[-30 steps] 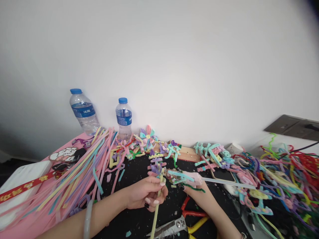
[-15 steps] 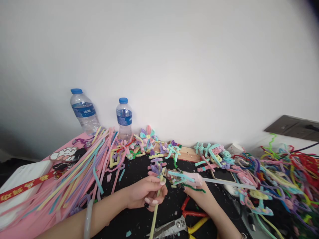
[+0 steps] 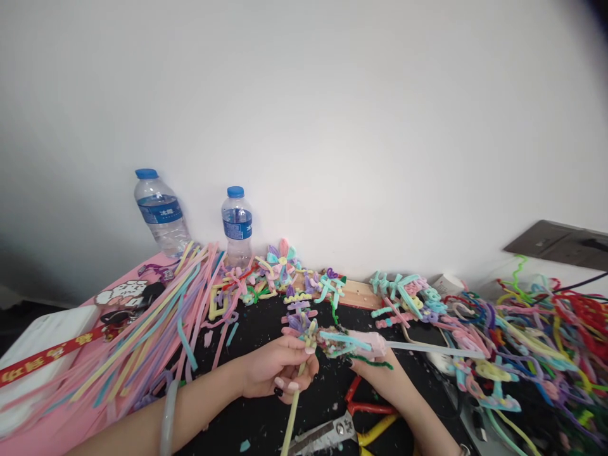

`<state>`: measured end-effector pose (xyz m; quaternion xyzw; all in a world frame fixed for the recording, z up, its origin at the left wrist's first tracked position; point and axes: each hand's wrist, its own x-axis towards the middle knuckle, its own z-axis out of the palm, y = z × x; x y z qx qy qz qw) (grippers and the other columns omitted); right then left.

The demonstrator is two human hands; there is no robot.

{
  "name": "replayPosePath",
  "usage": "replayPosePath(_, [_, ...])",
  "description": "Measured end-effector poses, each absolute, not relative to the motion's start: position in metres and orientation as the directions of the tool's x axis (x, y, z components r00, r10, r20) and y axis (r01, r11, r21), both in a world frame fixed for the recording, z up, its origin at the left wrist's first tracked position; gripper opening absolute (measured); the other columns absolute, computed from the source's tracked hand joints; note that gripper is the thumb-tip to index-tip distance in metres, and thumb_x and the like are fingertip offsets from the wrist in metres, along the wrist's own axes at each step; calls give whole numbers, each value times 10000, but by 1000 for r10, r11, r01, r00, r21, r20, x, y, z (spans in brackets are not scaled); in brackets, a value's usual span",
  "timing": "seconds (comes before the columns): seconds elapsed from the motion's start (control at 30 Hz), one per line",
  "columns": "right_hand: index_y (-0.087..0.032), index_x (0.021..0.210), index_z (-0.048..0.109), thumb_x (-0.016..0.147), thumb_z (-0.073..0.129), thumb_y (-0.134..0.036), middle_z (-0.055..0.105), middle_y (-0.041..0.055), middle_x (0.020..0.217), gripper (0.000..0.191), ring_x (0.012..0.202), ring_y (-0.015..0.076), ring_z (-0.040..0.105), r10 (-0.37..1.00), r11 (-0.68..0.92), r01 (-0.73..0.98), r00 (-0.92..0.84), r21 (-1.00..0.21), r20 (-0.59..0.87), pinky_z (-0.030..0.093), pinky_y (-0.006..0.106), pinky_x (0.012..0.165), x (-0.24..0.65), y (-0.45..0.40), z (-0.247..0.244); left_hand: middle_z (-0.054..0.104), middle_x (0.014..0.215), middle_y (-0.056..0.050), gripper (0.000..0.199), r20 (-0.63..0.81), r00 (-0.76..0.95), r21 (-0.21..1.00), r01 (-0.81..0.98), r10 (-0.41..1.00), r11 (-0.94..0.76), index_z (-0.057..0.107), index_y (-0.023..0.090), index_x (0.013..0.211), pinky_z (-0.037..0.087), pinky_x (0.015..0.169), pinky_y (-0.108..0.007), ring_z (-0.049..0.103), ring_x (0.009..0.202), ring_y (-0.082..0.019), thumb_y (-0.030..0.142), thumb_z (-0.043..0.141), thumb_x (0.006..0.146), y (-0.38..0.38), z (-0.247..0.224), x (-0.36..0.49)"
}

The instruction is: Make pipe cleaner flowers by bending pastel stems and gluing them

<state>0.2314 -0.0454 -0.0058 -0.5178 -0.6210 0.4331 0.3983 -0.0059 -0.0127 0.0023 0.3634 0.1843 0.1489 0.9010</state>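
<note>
White wall (image 3: 332,126) fills the back. Black work surface (image 3: 256,418) in front, pink tabletop (image 3: 156,261) at left. Right side: tangled heap of multicoloured pipe cleaners (image 3: 536,335). Left side: loose bundle of straight pastel pipe cleaners (image 3: 156,335). Two blue-capped water bottles, one leaning (image 3: 160,212), one upright (image 3: 236,225), by the wall. Left hand (image 3: 280,370): thumb and fingertips pinching a pale yellow pipe cleaner (image 3: 293,411) near its upper end; it slants down toward the bottom edge, over the scissors' blade end. Right hand (image 3: 382,377): wrapped round a pale pink glue gun (image 3: 373,343), clear glue stick (image 3: 427,347) out the back; most fingers hidden. Nozzle end points left, just beside the pipe cleaner top; contact can't be told. Red-and-yellow-handled scissors (image 3: 339,427) lie between the forearms. Pipe-cleaner flower (image 3: 282,259) near the wall. Small teal scrap (image 3: 244,446) at front.
</note>
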Motion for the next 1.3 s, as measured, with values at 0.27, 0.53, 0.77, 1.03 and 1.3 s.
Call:
replayPosePath(0.27, [-179,1022,649,686,708,-383,669,123,1035,398,963,299,613,992,100,341,-108,-935,67,464,443,870,234,-46,-13,465,422,28,270,-245,882,710,-120,403,694,579,114,726,195,357,-188,182,313,-35,363,533,822,-13,4,-6])
replayPosePath(0.53, [-183,1048,642,717,681,-383,662,119,1070,389,981,284,610,986,115,313,-153,-943,69,462,428,883,232,-45,-10,455,412,39,262,-253,877,705,-122,409,699,572,123,718,192,354,-183,171,314,-36,361,535,821,-12,5,-6])
replayPosePath(0.77, [-172,1036,646,722,673,-383,669,128,1049,379,987,293,607,987,120,310,-138,-943,81,455,437,890,232,-44,-10,450,408,40,250,-253,875,695,-133,413,707,570,126,719,172,356,-188,166,312,-36,346,524,829,-12,7,-6])
replayPosePath(1.03, [-176,1051,632,714,684,-381,664,126,1063,398,1003,294,599,992,95,295,-108,-951,65,444,447,906,233,-45,-11,472,399,27,256,-250,881,678,-136,401,722,561,123,708,169,351,-183,184,302,-33,361,554,804,-12,7,-6])
replayPosePath(1.3, [-179,1045,637,704,689,-389,670,125,1053,404,990,296,608,991,89,279,-117,-956,58,458,439,892,232,-45,-10,476,383,29,240,-223,885,678,-161,410,717,561,131,722,188,347,-180,173,291,-36,338,509,833,-11,4,-7])
